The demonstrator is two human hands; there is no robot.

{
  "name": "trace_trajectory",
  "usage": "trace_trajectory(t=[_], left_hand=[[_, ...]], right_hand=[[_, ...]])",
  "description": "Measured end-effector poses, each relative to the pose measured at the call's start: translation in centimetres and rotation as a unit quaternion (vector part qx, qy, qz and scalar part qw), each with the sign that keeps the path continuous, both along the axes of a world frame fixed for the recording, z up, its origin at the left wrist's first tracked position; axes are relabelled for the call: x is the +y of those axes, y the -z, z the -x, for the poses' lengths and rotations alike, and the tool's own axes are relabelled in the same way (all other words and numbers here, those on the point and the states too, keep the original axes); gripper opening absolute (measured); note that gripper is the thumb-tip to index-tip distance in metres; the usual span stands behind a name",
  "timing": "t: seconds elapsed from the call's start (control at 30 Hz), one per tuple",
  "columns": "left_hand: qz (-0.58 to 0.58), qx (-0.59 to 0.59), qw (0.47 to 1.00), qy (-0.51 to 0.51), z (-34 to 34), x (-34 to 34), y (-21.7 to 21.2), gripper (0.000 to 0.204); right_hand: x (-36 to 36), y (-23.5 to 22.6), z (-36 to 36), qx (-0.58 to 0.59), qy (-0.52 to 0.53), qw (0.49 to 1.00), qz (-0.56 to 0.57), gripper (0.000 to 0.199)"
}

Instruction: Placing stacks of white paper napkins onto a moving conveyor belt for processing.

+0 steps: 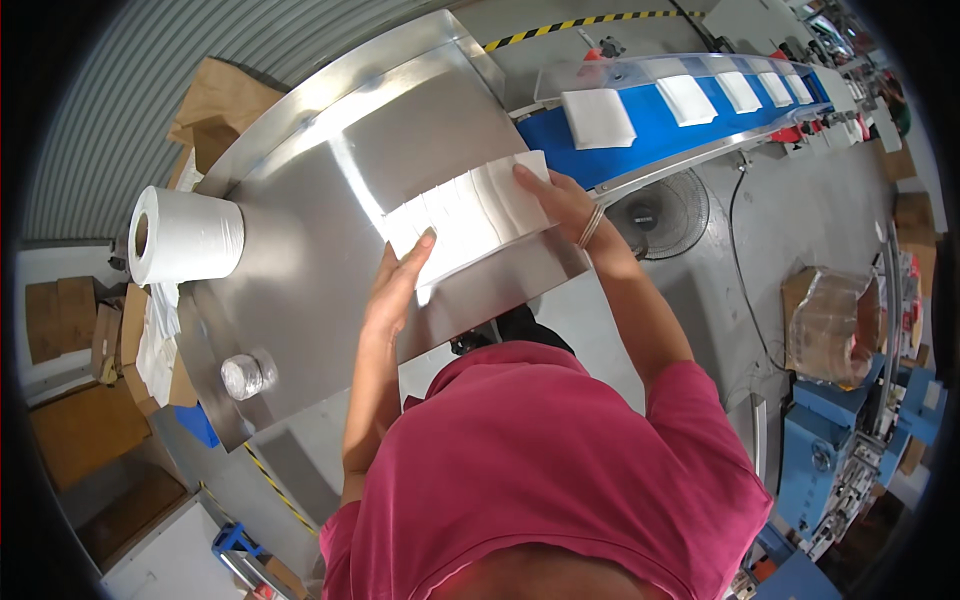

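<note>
A row of white folded sheets, pressed together side by side, lies at the near right part of the steel table. My left hand holds its left end, the thumb lying on top. At the other end my right hand grips the row, thumb over its upper face and fingers partly hidden. The sheets look like paper or cloth; I cannot tell which. Beyond my right hand, several separate white folded packs sit spaced out on a blue conveyor belt.
A large white roll stands at the table's left edge, near a small clear-wrapped roll. Cardboard boxes fill the far left. A floor fan sits below the conveyor. Blue machinery stands at right.
</note>
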State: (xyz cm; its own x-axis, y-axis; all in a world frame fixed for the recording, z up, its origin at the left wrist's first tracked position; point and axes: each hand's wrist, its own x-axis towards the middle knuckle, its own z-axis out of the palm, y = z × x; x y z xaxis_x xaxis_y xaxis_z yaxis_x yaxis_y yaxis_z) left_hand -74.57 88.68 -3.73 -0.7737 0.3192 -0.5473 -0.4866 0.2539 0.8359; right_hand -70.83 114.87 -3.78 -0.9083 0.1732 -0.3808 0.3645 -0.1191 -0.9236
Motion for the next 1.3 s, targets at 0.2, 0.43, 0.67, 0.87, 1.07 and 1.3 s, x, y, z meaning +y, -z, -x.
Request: trace_trajectory(t=[0.2,0.43,0.67,0.87,1.07,1.3], left_hand=[[-0.008,-0.024,1.000,0.008,-0.3,0.5,-1.1,0.120],[-0.011,-0.013,1.000,-0.003,0.2,0.6,-0.3,0.118],[-0.057,-0.010,0.998,0.006,-0.6,2.2,-2.5,0.108],[-0.015,-0.027,0.999,-0.020,-0.8,2.0,-3.1,0.104],[-0.041,-0.004,0.999,-0.009,-0.4,1.8,-2.0,0.107],[-0.056,-0.018,0.998,0.007,-0.2,2.1,-1.6,0.116]], right_hand=[[2.1,3.0,0.2,-0.033,0.027,0.999,-0.006,0.047],[4.8,3.8,0.9,-0.106,0.172,0.919,0.338,0.044],[-0.2,1.0,0.1,-0.025,0.059,0.995,0.073,0.051],[0.6,1.3,0.4,-0.042,0.024,0.991,-0.122,0.040],[3.5,3.6,0.4,-0.051,0.174,0.981,0.070,0.036],[-0.6,1.8,0.1,-0.009,0.013,0.996,0.085,0.049]])
